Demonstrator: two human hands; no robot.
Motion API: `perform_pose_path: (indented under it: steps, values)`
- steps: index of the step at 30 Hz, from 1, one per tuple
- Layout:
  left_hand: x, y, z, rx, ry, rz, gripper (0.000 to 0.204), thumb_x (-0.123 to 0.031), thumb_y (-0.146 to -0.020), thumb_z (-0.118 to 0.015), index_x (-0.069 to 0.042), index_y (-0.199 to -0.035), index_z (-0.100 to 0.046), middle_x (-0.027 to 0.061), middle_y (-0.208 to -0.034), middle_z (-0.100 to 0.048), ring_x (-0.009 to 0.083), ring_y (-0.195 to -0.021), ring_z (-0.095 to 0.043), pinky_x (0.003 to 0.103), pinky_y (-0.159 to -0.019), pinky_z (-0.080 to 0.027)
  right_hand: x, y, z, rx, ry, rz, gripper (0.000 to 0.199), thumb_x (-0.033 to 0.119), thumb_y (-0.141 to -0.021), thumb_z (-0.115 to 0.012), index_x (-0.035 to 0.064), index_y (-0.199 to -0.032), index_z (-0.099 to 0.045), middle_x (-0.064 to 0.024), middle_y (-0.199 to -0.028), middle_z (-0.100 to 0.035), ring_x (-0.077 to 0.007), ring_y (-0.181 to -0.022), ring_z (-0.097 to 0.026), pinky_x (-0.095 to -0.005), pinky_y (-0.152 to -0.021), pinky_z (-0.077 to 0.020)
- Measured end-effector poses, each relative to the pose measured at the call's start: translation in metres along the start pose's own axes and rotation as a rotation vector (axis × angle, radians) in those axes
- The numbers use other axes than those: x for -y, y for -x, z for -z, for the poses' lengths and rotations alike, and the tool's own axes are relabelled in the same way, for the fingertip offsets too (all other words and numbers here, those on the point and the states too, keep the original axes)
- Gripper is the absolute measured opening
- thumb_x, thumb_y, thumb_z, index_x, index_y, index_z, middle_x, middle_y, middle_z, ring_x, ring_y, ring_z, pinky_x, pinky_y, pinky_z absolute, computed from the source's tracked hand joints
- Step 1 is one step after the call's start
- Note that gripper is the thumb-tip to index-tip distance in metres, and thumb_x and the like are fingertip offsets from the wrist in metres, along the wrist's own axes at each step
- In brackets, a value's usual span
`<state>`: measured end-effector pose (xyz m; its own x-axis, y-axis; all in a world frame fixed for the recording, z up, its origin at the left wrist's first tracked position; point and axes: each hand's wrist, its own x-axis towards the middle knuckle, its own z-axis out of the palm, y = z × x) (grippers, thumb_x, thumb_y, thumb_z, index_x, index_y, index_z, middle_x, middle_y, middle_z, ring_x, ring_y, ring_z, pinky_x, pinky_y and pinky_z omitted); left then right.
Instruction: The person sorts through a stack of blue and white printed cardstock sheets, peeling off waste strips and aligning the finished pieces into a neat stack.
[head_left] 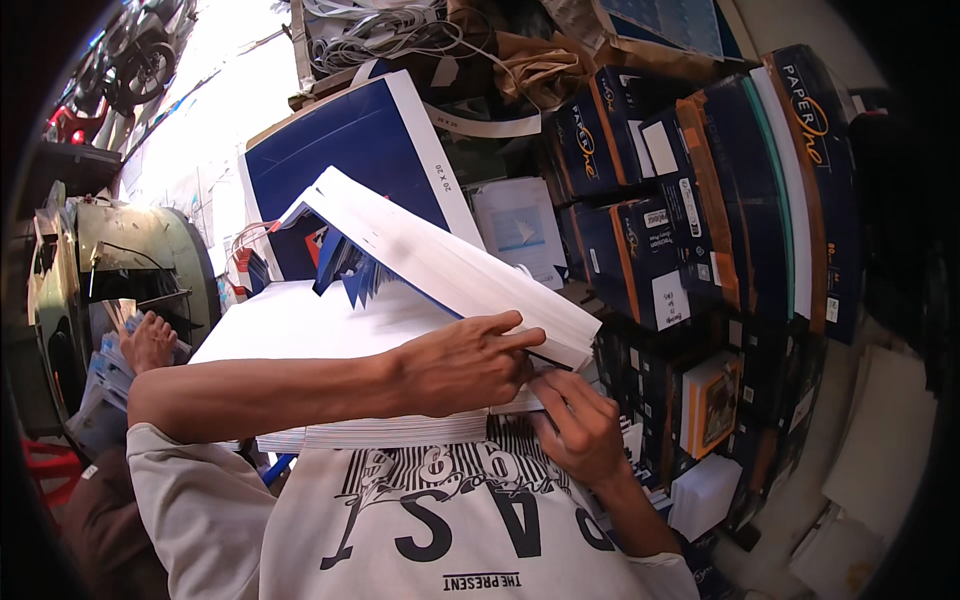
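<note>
A thick bundle of white paper sheets (450, 250), dark blue along its underside, lies tilted up over a white paper stack (310, 320) in front of me. My left forearm reaches across the stack. My left hand (465, 365) is closed at the near right end of the tilted bundle, with its index finger stretched along the edge. Just below it, my right hand (580, 425) is closed, its fingers pinching the sheets at the stack's near right corner. The fingertips of both hands are partly hidden. Folded blue pieces (350, 270) hang beneath the bundle's far end.
A dark blue board with white borders (340, 140) lies beyond the stack. Blue paper cartons (640, 240) are piled on the right. At left, another person's hand (150, 342) is near clear plastic packets (105, 375). White strips (370, 30) lie tangled at the back.
</note>
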<state>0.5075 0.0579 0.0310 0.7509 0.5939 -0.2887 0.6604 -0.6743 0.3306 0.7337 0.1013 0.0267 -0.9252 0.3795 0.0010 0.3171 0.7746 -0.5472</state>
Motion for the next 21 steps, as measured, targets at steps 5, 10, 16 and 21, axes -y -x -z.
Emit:
perform_pose_path:
  steps: [5,10,16,21]
  values:
    - [0.004,0.004,-0.032,-0.204,-0.313,0.082,0.025,-0.027,-0.093,-0.057,-0.025,-0.115,-0.07,-0.0114,-0.13,-0.059,0.0161,-0.131,-0.039,0.039,-0.119,-0.019,0.002,-0.006,-0.01,-0.056,-0.062,-0.086,0.047,0.004,-0.061,-0.079,-0.0031,-0.104,-0.06,-0.0155,-0.106,-0.063,-0.0322,-0.098,-0.065,-0.0383,-0.077,-0.0571]
    - [0.013,-0.002,-0.038,-0.234,-0.2,0.0,0.025,-0.03,-0.093,-0.056,-0.02,-0.109,-0.072,-0.0116,-0.117,-0.063,0.0146,-0.12,-0.048,0.034,-0.115,-0.029,-0.003,-0.007,-0.012,-0.053,-0.058,-0.047,0.044,0.005,-0.059,-0.079,-0.0033,-0.098,-0.06,-0.0164,-0.104,-0.063,-0.0324,-0.094,-0.066,-0.0374,-0.073,-0.0575]
    - [0.03,0.0,-0.035,-0.364,-0.016,-0.139,0.031,-0.017,-0.077,-0.075,-0.011,-0.107,-0.072,-0.0019,-0.106,-0.068,0.0136,-0.106,-0.058,0.023,-0.095,-0.051,-0.009,-0.001,-0.028,-0.201,0.002,0.075,0.035,0.007,-0.062,-0.071,-0.0056,-0.093,-0.06,-0.0198,-0.099,-0.064,-0.0321,-0.083,-0.068,-0.0371,-0.065,-0.0577]
    - [0.033,-0.005,-0.036,-0.476,0.069,-0.164,0.027,-0.013,-0.073,-0.075,-0.01,-0.1,-0.072,-0.001,-0.096,-0.068,0.0143,-0.104,-0.06,0.025,-0.093,-0.055,-0.014,0.0,-0.03,-0.247,0.043,0.145,0.032,0.008,-0.064,-0.069,-0.0072,-0.091,-0.061,-0.0216,-0.1,-0.065,-0.0322,-0.082,-0.069,-0.0366,-0.065,-0.0577]
